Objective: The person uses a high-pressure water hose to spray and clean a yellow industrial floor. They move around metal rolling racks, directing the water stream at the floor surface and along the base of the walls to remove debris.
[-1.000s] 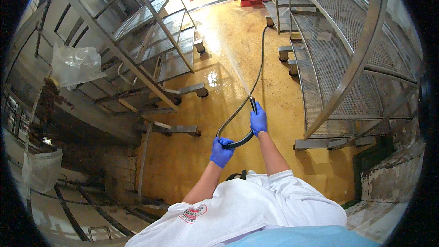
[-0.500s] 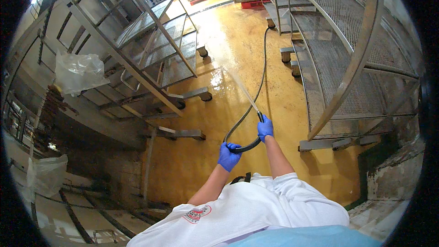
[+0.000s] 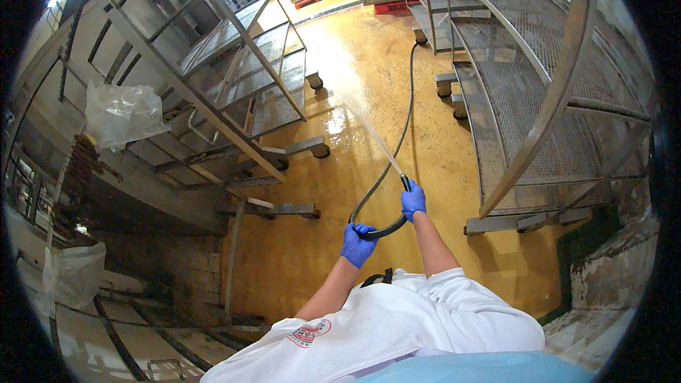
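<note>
Right hand (image 3: 413, 201), blue-gloved, gripping black hose (image 3: 387, 230) just behind nozzle (image 3: 405, 181). Left hand (image 3: 357, 246), gloved alike, gripping same hose nearer body, left of right hand; hose bowing between both. Water jet (image 3: 381, 142) leaving nozzle, spraying ahead and leftward of hands over wet yellow floor (image 3: 319, 255). Remaining hose running forward from left hand. Wheeled metal rack (image 3: 266, 62) standing ahead-left of hands; mesh-shelved rack (image 3: 507, 64) standing to right. Clear plastic bag (image 3: 126, 115) showing far left of hands.
</note>
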{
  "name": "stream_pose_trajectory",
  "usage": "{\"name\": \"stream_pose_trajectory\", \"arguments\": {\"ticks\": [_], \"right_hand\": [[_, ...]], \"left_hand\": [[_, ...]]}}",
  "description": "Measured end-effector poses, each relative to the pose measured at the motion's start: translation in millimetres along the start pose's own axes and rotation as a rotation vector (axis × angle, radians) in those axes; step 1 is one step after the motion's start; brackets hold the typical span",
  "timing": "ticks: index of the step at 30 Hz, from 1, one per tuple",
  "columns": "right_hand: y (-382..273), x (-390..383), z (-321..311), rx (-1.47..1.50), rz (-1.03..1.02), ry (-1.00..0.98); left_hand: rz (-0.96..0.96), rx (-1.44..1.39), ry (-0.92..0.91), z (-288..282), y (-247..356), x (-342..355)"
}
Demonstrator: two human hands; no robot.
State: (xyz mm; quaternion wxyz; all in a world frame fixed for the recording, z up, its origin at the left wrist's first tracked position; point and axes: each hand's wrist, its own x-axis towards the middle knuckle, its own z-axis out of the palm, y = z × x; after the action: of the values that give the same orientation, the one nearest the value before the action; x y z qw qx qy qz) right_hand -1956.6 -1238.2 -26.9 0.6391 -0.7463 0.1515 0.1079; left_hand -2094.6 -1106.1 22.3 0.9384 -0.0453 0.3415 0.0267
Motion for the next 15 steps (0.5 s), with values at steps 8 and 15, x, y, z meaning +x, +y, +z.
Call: {"name": "stream_pose_trajectory", "arguments": {"ticks": [8,15], "right_hand": [[0.9,1.3,-6.0,0.038,-0.018,-0.027],[13.5,-7.4,-6.2,0.085,0.108,-0.03]], "left_hand": [[0.006,0.008,0.011,2.1,-5.6,-2.1],[0.056,0.083,0.021,1.6,-3.1,2.6]]}}
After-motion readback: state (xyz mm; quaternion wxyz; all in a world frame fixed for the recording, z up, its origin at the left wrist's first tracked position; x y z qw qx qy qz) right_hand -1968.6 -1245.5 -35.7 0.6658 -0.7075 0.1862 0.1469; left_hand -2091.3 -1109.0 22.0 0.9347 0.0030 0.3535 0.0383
